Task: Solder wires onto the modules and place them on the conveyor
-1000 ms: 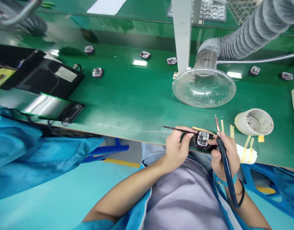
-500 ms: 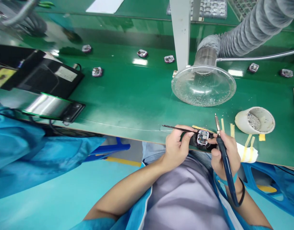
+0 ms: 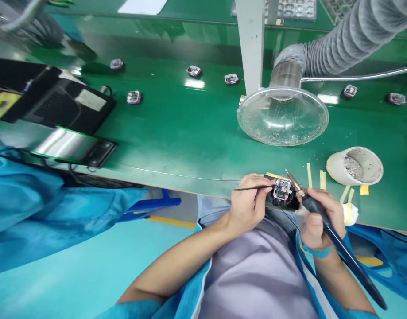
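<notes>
Near the bench's front edge, a small open case with a circuit board inside [image 3: 282, 189] sits on a black holder [image 3: 294, 203]. My left hand [image 3: 246, 203] is at the case's left side, pinching thin dark tweezers [image 3: 254, 188] whose inner end reaches the case. A soldering iron with a dark blue handle [image 3: 351, 254] is gripped in my right hand [image 3: 324, 219], just right of the holder. Its metal tip [image 3: 292, 179] points up and left, close above the case's upper right corner; whether it touches anything I cannot tell.
A clear fume hood [image 3: 283, 126] on a grey hose [image 3: 336, 46] hangs beyond my hands. To the right stands a white cup [image 3: 336, 168] of metal bits, with yellow tape strips [image 3: 309, 175] nearby. Several similar cases [image 3: 231, 79] lie farther back. At left is a black device [image 3: 70, 102].
My right hand has shifted right, off the case, and the iron has tilted, so its tip now leans left toward the case. The tweezers' outer end has dropped and come nearer my left hand.
</notes>
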`<action>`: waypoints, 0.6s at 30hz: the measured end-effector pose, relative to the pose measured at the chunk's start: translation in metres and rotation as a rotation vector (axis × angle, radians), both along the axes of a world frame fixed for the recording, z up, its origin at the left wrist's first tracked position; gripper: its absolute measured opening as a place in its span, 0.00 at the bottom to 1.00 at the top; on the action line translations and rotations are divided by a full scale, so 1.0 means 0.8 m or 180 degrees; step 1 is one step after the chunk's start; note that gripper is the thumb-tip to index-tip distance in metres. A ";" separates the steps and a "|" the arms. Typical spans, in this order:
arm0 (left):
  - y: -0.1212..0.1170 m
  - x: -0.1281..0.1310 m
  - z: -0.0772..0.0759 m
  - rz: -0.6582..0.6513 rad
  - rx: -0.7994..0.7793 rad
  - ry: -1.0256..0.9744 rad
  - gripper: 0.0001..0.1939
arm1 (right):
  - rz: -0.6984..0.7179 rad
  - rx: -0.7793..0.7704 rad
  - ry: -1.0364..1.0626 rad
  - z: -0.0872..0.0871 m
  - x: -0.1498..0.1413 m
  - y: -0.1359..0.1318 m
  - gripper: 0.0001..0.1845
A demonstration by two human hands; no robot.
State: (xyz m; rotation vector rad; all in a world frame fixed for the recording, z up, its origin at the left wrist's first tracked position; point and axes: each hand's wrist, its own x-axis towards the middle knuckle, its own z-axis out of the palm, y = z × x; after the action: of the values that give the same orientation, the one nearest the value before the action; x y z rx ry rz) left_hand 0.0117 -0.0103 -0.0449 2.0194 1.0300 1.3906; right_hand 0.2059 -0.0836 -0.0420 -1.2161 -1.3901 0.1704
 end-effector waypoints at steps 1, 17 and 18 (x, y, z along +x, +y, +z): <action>0.000 0.000 0.000 -0.0012 0.0011 0.0024 0.09 | 0.0049 -0.0001 0.0206 -0.002 -0.002 -0.002 0.20; 0.006 0.003 0.001 -0.0172 0.0215 -0.0094 0.10 | 0.0082 -0.0014 0.0457 -0.010 -0.007 -0.009 0.12; 0.006 0.003 0.001 -0.0193 0.0223 -0.0116 0.10 | 0.0098 -0.0032 0.0445 -0.010 -0.007 -0.009 0.12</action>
State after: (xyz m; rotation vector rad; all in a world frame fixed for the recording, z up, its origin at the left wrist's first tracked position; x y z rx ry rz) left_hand 0.0140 -0.0052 -0.0441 2.0499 0.9088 1.4447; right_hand 0.2006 -0.0909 -0.0503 -1.1693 -1.2881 0.2789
